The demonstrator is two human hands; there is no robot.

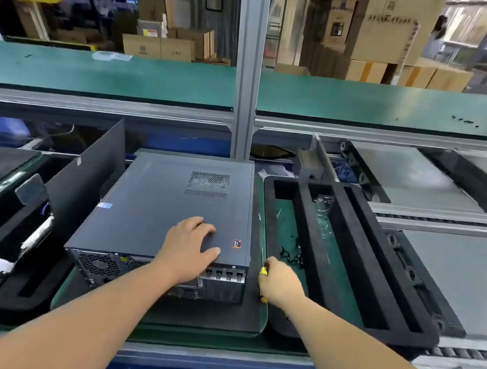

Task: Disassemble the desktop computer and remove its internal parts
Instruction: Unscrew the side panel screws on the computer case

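Both forearms reach in: left hand (189, 246) lies flat on the computer (170, 206), near edge; right hand (281, 282), just right of it, grips a screwdriver (263, 271), mostly hidden.

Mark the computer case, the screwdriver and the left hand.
computer case (167, 203): head view, bare top panel.
screwdriver (263, 271): head view, yellow handle above the right hand's fingers.
left hand (189, 246): head view, back of the hand lying flat on the case.

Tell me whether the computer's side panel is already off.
No. The side panel covers the case, and the left hand rests flat on it.
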